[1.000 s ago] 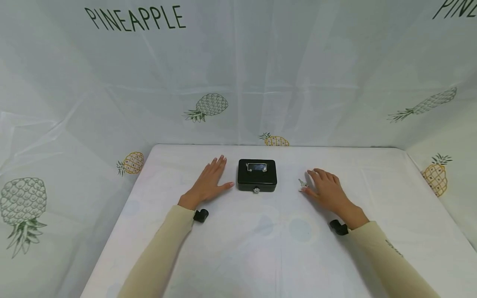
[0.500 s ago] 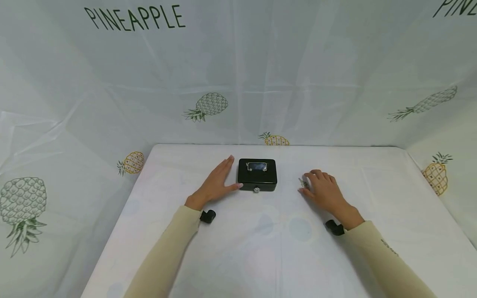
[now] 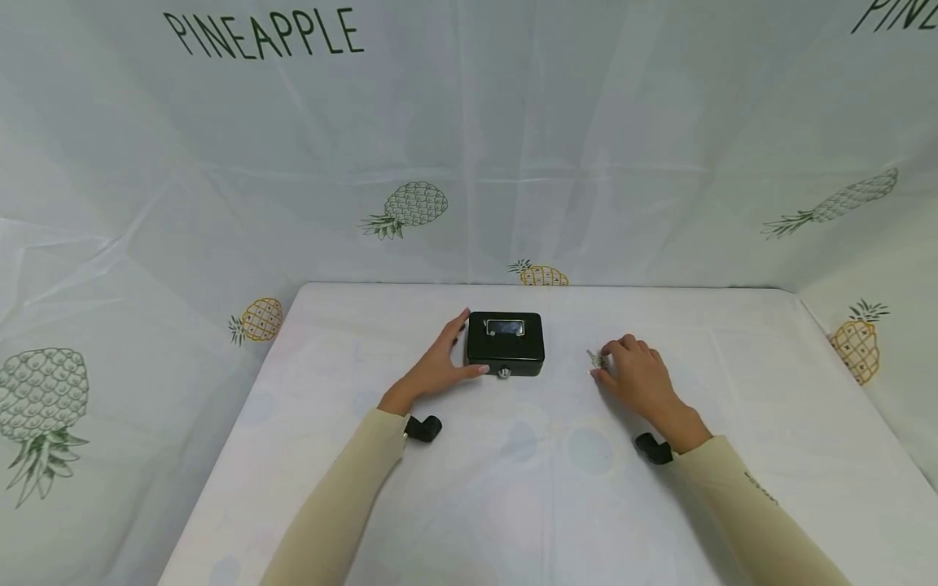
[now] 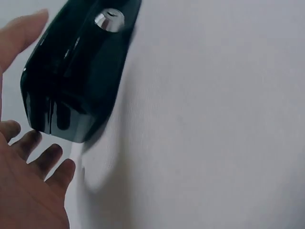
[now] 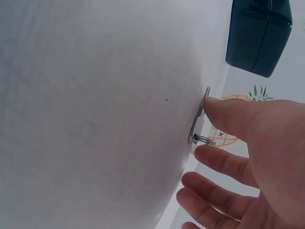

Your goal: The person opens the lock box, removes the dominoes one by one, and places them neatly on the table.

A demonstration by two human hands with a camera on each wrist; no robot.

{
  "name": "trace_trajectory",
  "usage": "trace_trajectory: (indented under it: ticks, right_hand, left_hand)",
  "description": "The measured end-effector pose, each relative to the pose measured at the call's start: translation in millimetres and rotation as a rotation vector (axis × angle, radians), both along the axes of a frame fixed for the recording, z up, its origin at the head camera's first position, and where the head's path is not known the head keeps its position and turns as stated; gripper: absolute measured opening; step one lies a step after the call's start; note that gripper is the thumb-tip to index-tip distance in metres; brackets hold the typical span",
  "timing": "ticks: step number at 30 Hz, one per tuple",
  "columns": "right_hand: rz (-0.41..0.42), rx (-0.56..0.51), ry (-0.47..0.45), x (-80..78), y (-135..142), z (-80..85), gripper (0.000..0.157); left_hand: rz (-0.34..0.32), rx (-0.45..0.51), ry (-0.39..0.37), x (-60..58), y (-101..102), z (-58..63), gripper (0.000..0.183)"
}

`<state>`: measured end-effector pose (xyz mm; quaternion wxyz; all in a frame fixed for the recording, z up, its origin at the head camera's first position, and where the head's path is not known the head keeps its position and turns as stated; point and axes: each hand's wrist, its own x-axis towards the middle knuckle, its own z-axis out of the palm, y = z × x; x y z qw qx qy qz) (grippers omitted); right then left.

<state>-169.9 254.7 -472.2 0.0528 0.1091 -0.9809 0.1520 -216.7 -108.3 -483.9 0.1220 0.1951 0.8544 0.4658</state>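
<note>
A small black metal cash box (image 3: 506, 348) stands closed on the white-covered table, its silver lock (image 4: 110, 20) on the front face and a handle (image 3: 505, 328) on the lid. Around its left end spreads my left hand (image 3: 432, 370), thumb by the front edge and fingers by the left side; in the left wrist view the fingers (image 4: 51, 157) look just apart from the box. Right of the box lie small keys on a ring (image 5: 199, 119). My right hand (image 3: 639, 381) is over them, thumb touching a key and index fingertip beside the ring, other fingers loosely bent.
The table's back edge meets a hanging cloth (image 3: 586, 146) printed with pineapples, which also covers the sides. Black wrist cameras (image 3: 423, 429) sit at both wrists. White cover (image 3: 498, 505) spreads between the forearms.
My left hand has slid right from beside the box to around its left end. The right fingers have drawn closer together over the keys. Box and keys stay in place.
</note>
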Motion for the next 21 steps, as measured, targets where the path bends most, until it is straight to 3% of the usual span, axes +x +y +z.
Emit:
trace_trajectory:
  ticks: [12,21]
  right_hand:
    - [-0.048,-0.038,0.01,-2.3,-4.6,-0.2,0.032]
    - [-0.09,-0.088,-0.002,-7.5,-9.0,0.5,0.031]
  left_hand:
    - [0.013,0.201,-0.081,-1.8,4.7,-7.2,0.112]
    - [0.035,0.225,-0.096,-8.7,8.4,-13.4,0.115]
